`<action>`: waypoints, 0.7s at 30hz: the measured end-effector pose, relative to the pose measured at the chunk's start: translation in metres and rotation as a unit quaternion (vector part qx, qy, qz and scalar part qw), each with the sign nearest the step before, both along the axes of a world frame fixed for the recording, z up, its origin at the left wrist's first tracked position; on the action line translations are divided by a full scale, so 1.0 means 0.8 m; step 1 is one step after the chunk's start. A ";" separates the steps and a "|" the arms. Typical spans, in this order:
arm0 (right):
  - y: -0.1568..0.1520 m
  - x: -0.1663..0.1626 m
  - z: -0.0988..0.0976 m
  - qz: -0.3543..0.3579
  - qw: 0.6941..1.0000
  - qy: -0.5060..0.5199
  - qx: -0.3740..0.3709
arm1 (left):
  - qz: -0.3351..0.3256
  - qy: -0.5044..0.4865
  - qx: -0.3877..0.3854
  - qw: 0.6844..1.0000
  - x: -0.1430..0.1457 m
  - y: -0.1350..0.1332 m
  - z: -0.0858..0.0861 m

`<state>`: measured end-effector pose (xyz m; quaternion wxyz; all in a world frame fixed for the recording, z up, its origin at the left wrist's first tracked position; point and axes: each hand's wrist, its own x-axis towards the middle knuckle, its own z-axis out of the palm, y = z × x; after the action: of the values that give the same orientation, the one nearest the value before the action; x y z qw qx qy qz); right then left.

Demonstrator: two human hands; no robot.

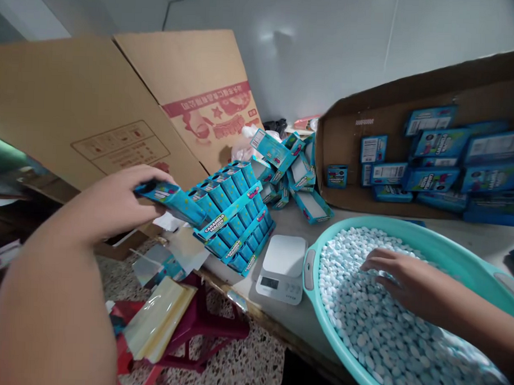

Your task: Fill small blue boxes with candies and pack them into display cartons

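My left hand (117, 201) is closed round a small blue candy box (172, 201), held over the table's left edge beside a stack of open blue boxes in display trays (235, 217). My right hand (399, 276) lies among several white-and-blue candies (362, 331) inside a teal plastic basin (320, 324); its fingers are curled down into the candies, and what they hold is hidden.
A small white digital scale (282, 267) sits between the stack and the basin. Loose blue boxes (295, 171) are heaped behind it. A cardboard carton (338, 139) on its side holds more boxes. Flat cardboard (74, 107) leans at left. A red stool (202, 325) with plastic sleeves stands below.
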<state>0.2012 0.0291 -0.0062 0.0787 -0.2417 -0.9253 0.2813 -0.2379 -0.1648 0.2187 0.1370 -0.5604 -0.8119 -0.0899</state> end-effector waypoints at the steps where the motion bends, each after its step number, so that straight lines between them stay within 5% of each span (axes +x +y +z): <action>1: -0.002 0.000 0.003 -0.003 1.000 0.003 0.001 | -0.005 -0.007 -0.005 1.000 -0.006 0.009 -0.007; 8: -0.004 0.001 0.011 -0.012 1.000 0.013 0.019 | -0.044 -0.077 0.104 0.991 -0.055 -0.001 -0.064; 12: -0.006 0.001 0.012 -0.015 1.000 0.008 0.018 | -0.030 -0.144 0.104 0.984 -0.048 -0.008 -0.084; 16: -0.010 0.000 0.023 -0.027 1.000 0.002 0.013 | 0.030 -0.066 0.236 0.969 -0.010 0.003 -0.108; 21: -0.012 -0.001 0.029 -0.023 1.000 -0.008 0.017 | -0.021 0.021 0.379 0.925 0.001 0.004 -0.142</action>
<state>0.2007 0.0197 0.0173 0.0820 -0.2633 -0.9250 0.2615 -0.2374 -0.1619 0.1051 0.3545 -0.4851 -0.7020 -0.3823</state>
